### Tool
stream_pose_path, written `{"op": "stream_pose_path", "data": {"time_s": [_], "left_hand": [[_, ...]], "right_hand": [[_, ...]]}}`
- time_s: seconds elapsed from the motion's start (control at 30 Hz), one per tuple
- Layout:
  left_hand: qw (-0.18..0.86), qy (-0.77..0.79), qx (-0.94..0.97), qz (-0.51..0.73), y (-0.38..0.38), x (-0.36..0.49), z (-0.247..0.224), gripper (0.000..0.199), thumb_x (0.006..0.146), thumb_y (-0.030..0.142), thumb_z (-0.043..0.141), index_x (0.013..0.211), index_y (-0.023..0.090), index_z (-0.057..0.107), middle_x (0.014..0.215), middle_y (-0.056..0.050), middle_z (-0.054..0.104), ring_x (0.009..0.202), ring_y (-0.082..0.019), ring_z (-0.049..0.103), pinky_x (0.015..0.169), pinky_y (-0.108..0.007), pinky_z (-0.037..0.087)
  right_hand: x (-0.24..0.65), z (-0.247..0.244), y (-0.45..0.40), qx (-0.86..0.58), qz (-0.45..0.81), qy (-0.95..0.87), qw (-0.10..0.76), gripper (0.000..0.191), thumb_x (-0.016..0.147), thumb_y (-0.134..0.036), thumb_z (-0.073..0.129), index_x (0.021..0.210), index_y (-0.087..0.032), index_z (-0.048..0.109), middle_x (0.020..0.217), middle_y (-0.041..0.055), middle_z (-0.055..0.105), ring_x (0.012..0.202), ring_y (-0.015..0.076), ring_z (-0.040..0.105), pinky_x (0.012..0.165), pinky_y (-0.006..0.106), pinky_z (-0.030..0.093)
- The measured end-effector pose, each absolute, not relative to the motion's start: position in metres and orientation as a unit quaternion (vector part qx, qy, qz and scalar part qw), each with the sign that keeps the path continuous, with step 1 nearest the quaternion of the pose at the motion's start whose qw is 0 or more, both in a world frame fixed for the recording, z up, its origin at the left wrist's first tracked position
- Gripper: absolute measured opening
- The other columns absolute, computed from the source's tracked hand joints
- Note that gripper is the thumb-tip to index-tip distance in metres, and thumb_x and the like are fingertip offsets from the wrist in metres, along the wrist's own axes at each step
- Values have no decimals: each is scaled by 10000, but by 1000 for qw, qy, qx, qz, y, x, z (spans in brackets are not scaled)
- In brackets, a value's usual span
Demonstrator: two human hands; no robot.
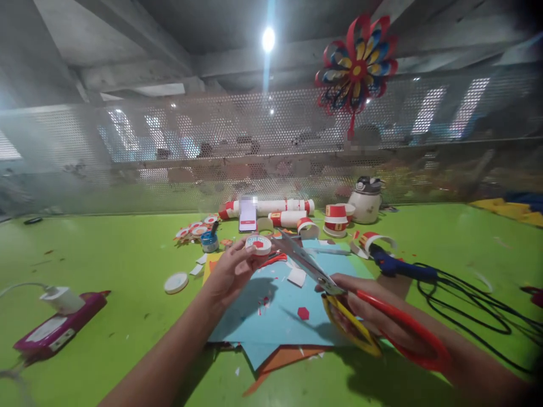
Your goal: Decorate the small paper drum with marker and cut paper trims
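Scissors (303,260) open in right hand (360,302)

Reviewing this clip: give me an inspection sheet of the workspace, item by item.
Surface: green table; blue paper sheet mid-table, other coloured sheets beneath.
Things in work: round white piece with red patch; scissors with red and yellow handles; red hexagon on the blue paper sheet.
Clutter: paper scraps, white lid, blue jar, phone, paper cups.
Hands: left hand holds the round white piece; right hand holds the scissors.
Cables: dark cable looped at right; white cable near purple power strip.
Surroundings: perforated panel behind; petalled decoration above.
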State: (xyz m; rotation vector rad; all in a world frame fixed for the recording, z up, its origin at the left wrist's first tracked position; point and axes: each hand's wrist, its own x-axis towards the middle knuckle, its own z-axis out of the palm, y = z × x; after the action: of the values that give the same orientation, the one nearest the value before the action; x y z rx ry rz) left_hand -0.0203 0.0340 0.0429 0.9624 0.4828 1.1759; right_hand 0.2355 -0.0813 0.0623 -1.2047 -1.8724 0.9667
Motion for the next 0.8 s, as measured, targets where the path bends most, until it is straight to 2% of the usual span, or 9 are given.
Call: {"op": "stream_pose_path", "data": {"time_s": [0.1,0.23,0.37,0.5,0.67,0.8], "left_hand": [[712,207,413,529,30,-22,39,480,743,148,739,1208,155,620,998,-67,741,895,-165,694,880,-258,530],[717,207,407,527,26,-23,38,493,752,152,733,1229,127,609,1103,-120,723,950,-189,691,881,-267,542],[717,202,405,530,22,-23,39,518,731,152,750,1228,114,608,1182,-156,695,995,-227,692,884,-290,556],[718,176,406,538,19,-23,41,506,743,138,739,1234,148,614,1176,-135,705,1002,-230,699,890,-299,565],[718,157,408,542,15,-24,43,500,738,145,747,1223,148,625,1126,-122,726,1034,-246,695,923,-294,554],[716,165,398,549,14,-24,42,492,765,235,758,1227,128,626,1059,-115,739,1040,-255,694,936,-276,546]], "right_hand": [[233,66,-87,-446,354,-751,335,449,876,-656,479,917,-262,689,760,62,649,664,205,613,580,286,534],[233,54,-87,-455,331,-758,330,533,910,-654,415,1091,-222,669,782,44,645,683,175,597,608,254,513],[234,42,-84,-465,320,-767,307,538,899,-664,417,1049,-217,675,792,46,634,660,167,569,594,250,473],[235,43,-83,-469,311,-767,308,604,876,-718,395,1044,-210,676,726,34,607,608,158,540,544,243,444],[240,47,-84,-471,319,-770,289,599,861,-711,437,1101,-216,672,773,56,653,664,194,599,579,262,492],[238,49,-88,-465,317,-773,292,553,868,-679,453,1138,-253,682,727,50,655,616,205,605,551,275,507]]}}
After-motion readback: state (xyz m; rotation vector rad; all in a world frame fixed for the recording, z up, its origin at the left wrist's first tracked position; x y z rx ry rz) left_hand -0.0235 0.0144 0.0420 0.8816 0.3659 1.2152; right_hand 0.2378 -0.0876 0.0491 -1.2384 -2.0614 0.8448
